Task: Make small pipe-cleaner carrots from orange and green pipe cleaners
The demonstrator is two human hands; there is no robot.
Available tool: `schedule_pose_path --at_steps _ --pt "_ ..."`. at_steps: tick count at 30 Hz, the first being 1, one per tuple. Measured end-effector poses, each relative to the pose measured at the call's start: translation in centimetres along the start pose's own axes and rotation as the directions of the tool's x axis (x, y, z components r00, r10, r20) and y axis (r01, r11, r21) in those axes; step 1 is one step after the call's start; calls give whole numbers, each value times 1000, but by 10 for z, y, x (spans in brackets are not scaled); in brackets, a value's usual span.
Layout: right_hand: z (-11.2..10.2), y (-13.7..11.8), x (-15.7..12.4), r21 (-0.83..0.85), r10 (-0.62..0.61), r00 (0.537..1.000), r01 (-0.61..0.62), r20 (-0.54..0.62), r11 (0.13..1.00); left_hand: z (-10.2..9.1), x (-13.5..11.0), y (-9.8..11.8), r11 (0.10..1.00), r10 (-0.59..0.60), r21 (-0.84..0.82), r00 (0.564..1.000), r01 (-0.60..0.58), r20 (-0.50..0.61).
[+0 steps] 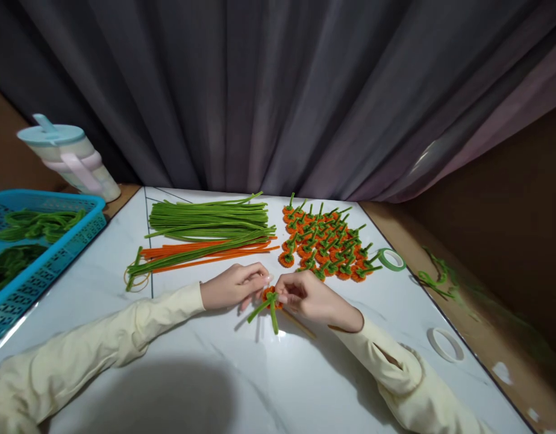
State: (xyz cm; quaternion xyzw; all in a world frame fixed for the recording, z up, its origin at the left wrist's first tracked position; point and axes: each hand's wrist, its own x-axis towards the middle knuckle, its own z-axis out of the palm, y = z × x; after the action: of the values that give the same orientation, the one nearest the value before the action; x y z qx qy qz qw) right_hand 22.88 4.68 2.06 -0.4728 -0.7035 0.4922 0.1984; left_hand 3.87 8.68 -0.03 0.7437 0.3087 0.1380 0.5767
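A small orange pipe-cleaner pumpkin (269, 295) with green pipe-cleaner ends hanging down is between my two hands, above the white table. My left hand (235, 286) touches its left side with curled fingers. My right hand (307, 296) pinches it at the right. Under my right hand a thin tan stick (300, 324) shows, partly hidden. Behind lie a bundle of green pipe cleaners (208, 218) and several orange pipe cleaners (209, 254). Finished-looking orange pumpkins (325, 244) with green stems stand in a cluster at the back right.
A blue basket (85, 232) with green pieces stands at the left, a lidded tumbler (79, 160) behind it. Green tape (392, 259) and a white tape ring (446, 345) lie at the right edge. Green scraps (434, 282) lie beyond. A grey curtain (241, 90) hangs behind the table.
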Motion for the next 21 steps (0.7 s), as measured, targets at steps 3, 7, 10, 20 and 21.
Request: schedule_pose_path --at_steps 3,7,10,20,21 --pt "0 3 1 -69 -16 1000 17 20 997 1 2 -3 954 -94 -264 977 143 192" --pt "-3 3 -1 -211 -80 995 67 -53 975 3 4 -9 864 -102 -449 953 228 286" --pt "-7 -2 -6 -332 -163 984 130 -74 934 4 5 -13 819 -126 -517 956 250 264" --pt "-1 -7 -8 -402 -292 956 272 12 874 6 3 -16 768 -119 -579 949 274 291" --pt "0 -7 -7 -394 -282 959 260 3 881 6 3 -16 760 -125 -588 949 278 288"
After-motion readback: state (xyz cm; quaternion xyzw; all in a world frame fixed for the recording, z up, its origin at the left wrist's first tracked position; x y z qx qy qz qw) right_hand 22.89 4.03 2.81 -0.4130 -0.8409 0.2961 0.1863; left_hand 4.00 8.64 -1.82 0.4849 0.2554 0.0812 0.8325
